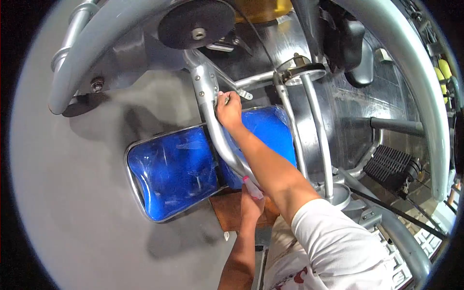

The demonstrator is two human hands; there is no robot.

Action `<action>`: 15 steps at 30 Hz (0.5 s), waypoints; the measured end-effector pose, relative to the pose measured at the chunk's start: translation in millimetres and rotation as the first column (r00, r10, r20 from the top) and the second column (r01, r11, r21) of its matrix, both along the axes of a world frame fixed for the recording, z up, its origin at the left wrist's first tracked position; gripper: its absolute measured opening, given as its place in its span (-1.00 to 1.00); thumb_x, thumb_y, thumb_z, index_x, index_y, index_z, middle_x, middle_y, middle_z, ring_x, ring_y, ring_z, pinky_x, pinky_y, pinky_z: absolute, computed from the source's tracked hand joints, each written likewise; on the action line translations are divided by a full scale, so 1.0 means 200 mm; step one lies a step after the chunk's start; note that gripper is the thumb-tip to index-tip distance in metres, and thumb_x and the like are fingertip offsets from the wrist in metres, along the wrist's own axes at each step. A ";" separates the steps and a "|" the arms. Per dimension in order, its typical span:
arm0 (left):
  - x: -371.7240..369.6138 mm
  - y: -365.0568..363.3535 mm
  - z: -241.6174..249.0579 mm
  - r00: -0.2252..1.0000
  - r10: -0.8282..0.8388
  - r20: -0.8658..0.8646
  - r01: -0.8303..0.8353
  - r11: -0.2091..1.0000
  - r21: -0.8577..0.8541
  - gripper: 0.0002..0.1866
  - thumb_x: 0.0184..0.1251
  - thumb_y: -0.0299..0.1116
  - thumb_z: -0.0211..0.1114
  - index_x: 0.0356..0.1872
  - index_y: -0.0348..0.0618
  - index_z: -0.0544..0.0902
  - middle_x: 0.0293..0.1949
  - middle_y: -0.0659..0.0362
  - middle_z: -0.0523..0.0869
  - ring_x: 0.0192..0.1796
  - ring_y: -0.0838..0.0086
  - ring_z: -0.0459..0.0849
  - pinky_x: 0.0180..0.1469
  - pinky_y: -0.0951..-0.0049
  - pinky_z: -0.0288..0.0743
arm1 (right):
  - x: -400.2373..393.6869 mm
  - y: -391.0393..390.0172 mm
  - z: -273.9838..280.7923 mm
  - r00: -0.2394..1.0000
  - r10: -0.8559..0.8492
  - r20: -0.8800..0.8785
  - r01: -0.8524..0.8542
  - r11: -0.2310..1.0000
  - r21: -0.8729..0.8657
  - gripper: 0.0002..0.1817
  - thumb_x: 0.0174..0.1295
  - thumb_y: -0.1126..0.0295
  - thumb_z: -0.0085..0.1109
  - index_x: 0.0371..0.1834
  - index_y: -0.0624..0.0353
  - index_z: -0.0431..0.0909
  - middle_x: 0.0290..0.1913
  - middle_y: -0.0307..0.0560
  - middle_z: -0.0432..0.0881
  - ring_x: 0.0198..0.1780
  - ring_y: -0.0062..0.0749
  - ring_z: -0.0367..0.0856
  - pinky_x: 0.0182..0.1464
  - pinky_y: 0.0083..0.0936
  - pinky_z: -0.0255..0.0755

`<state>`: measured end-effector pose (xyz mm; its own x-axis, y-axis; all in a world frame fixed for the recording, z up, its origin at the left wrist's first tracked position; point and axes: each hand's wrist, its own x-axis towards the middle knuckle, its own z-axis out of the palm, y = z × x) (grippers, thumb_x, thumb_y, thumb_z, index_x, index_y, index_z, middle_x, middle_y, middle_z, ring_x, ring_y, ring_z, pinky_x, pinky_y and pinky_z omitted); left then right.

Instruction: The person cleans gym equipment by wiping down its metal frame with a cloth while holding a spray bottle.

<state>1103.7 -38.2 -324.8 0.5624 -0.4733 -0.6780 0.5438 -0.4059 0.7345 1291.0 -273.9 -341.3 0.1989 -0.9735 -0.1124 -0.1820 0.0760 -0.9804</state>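
My right hand [229,110] reaches forward to a bolted silver bracket [203,84] at the upper end of a curved silver tube [220,137]. Its fingers are pressed together around something small that I cannot make out. Closer to my body, my left hand [251,207] is closed around a translucent bottle [253,188] with a pink tip, beside the tube's lower end. Beneath the tube lie two blue, plastic-covered cushions with metal rims, the left cushion [174,169] and the right cushion [270,128], the latter partly hidden by my right arm.
Thick grey curved tubes [411,63] frame the view. A black disc [195,24] is at the top. Silver rods [319,130] and a round plate [338,197] stand right of my arm. A black ribbed pedal [392,166] is further right; a brown surface [227,212] lies below the cushions.
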 end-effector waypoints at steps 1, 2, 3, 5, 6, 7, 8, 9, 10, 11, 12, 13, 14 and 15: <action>0.01 0.04 -0.10 0.995 0.069 -0.073 -0.071 0.997 -0.036 -0.25 0.07 -0.43 0.53 0.29 -0.21 0.34 0.19 -0.06 0.56 0.31 0.23 0.52 0.34 0.27 0.37 | 0.03 -0.02 -0.01 0.998 0.048 -0.041 -0.045 0.997 0.066 -0.70 0.39 0.24 0.06 -0.26 0.34 0.47 -0.19 0.38 0.58 -0.09 0.31 0.55 0.02 0.01 0.40; 0.00 0.13 -0.21 0.998 0.037 -0.059 -0.037 0.999 0.007 -0.25 0.06 -0.42 0.54 0.29 -0.21 0.34 0.18 -0.05 0.58 0.29 0.22 0.54 0.32 0.27 0.39 | 0.04 -0.01 -0.03 0.992 0.097 -0.085 -0.085 0.986 0.140 -0.69 0.38 0.24 0.06 -0.28 0.34 0.48 -0.20 0.39 0.59 -0.09 0.32 0.56 0.02 0.01 0.41; 0.00 0.12 -0.16 0.999 -0.042 -0.012 0.043 0.995 0.094 -0.25 0.06 -0.41 0.56 0.28 -0.21 0.34 0.17 -0.05 0.59 0.26 0.22 0.56 0.30 0.27 0.41 | 0.01 0.02 -0.05 0.985 0.153 -0.082 -0.142 0.981 0.131 -0.69 0.38 0.24 0.06 -0.30 0.34 0.48 -0.22 0.40 0.59 -0.11 0.33 0.57 0.00 0.03 0.42; 0.05 -0.05 0.17 0.960 -0.266 0.084 0.229 0.923 0.309 -0.24 0.05 -0.40 0.57 0.26 -0.22 0.33 0.15 -0.03 0.61 0.22 0.21 0.60 0.25 0.26 0.45 | -0.13 0.10 -0.07 0.963 0.257 -0.084 -0.248 0.963 0.103 -0.68 0.37 0.24 0.07 -0.33 0.34 0.49 -0.26 0.42 0.59 -0.14 0.37 0.58 -0.03 0.05 0.44; 0.07 -0.16 0.32 0.905 -0.406 0.125 0.319 0.843 0.433 -0.24 0.04 -0.39 0.58 0.25 -0.23 0.33 0.14 -0.03 0.63 0.19 0.21 0.61 0.23 0.26 0.46 | -0.26 0.17 -0.04 0.942 0.307 -0.137 -0.296 0.950 0.099 -0.69 0.35 0.26 0.06 -0.36 0.34 0.49 -0.34 0.42 0.58 -0.21 0.41 0.58 -0.10 0.10 0.45; 0.04 -0.09 0.22 0.924 -0.325 0.201 0.278 0.933 0.228 -0.23 0.02 -0.40 0.60 0.22 -0.26 0.31 0.07 -0.01 0.67 0.11 0.18 0.66 0.16 0.25 0.50 | -0.40 0.27 -0.12 0.877 0.435 -0.206 -0.429 0.900 0.074 -0.69 0.36 0.23 0.07 -0.36 0.31 0.50 -0.36 0.38 0.59 -0.22 0.40 0.60 -0.13 0.06 0.48; 0.04 -0.07 0.19 0.915 -0.345 0.207 0.284 0.918 0.275 -0.23 0.02 -0.41 0.60 0.22 -0.27 0.31 0.07 -0.01 0.67 0.11 0.18 0.66 0.16 0.25 0.50 | -0.56 0.31 0.01 0.855 0.493 -0.160 -0.459 0.864 0.208 -0.68 0.36 0.21 0.08 -0.33 0.30 0.52 -0.35 0.38 0.62 -0.20 0.35 0.64 -0.12 0.01 0.50; 0.03 -0.05 0.17 0.907 -0.365 0.211 0.287 0.901 0.324 -0.22 0.01 -0.43 0.60 0.22 -0.27 0.30 0.06 -0.01 0.67 0.11 0.18 0.66 0.17 0.25 0.50 | -0.66 0.32 0.03 0.833 0.541 -0.118 -0.486 0.817 0.311 -0.68 0.35 0.20 0.10 -0.31 0.30 0.53 -0.33 0.39 0.64 -0.19 0.33 0.65 -0.11 -0.02 0.52; 0.04 -0.05 0.16 0.897 -0.383 0.221 0.286 0.884 0.370 -0.22 0.00 -0.44 0.60 0.22 -0.28 0.30 0.05 -0.01 0.67 0.11 0.18 0.66 0.17 0.25 0.50 | -0.70 0.32 0.03 0.829 0.548 -0.109 -0.497 0.812 0.306 -0.68 0.36 0.19 0.10 -0.31 0.30 0.53 -0.34 0.37 0.64 -0.19 0.28 0.67 -0.11 -0.04 0.51; 0.05 -0.07 0.18 0.892 -0.390 0.229 0.291 0.883 0.368 -0.22 0.00 -0.45 0.59 0.22 -0.28 0.30 0.05 -0.01 0.67 0.11 0.18 0.66 0.17 0.25 0.50 | -0.72 0.32 0.03 0.826 0.555 -0.098 -0.507 0.807 0.304 -0.67 0.37 0.19 0.09 -0.31 0.30 0.53 -0.35 0.35 0.64 -0.20 0.24 0.68 -0.12 -0.07 0.51; 0.06 -0.11 0.23 0.888 -0.396 0.236 0.295 0.882 0.368 -0.23 0.01 -0.47 0.58 0.23 -0.27 0.30 0.04 -0.01 0.67 0.11 0.19 0.65 0.17 0.26 0.50 | -0.73 0.32 0.05 0.821 0.564 -0.085 -0.518 0.800 0.304 -0.67 0.38 0.18 0.09 -0.32 0.30 0.53 -0.35 0.33 0.64 -0.20 0.19 0.69 -0.13 -0.09 0.50; 0.06 -0.12 0.25 0.882 -0.402 0.245 0.299 0.880 0.369 -0.23 0.01 -0.48 0.58 0.23 -0.27 0.30 0.04 0.00 0.67 0.12 0.19 0.65 0.17 0.26 0.50 | -0.66 0.30 0.06 0.806 0.571 -0.153 -0.507 0.801 0.319 -0.67 0.39 0.20 0.07 -0.33 0.31 0.54 -0.36 0.31 0.64 -0.24 0.12 0.69 -0.15 -0.13 0.49; 0.07 -0.11 0.24 0.884 -0.412 0.221 0.312 0.873 0.376 -0.24 0.02 -0.49 0.56 0.24 -0.26 0.30 0.05 -0.01 0.66 0.12 0.19 0.65 0.18 0.26 0.49 | -0.56 0.29 0.01 0.866 0.490 -0.097 -0.451 0.851 0.269 -0.66 0.40 0.20 0.07 -0.33 0.31 0.53 -0.37 0.32 0.63 -0.27 0.11 0.67 -0.17 -0.13 0.48; 0.07 -0.10 0.22 0.887 -0.415 0.201 0.321 0.868 0.379 -0.24 0.03 -0.50 0.55 0.25 -0.26 0.30 0.06 -0.01 0.66 0.13 0.19 0.64 0.19 0.26 0.49 | -0.43 0.26 -0.05 0.912 0.408 -0.036 -0.392 0.894 0.218 -0.65 0.40 0.20 0.06 -0.34 0.32 0.53 -0.39 0.33 0.63 -0.31 0.09 0.65 -0.19 -0.14 0.47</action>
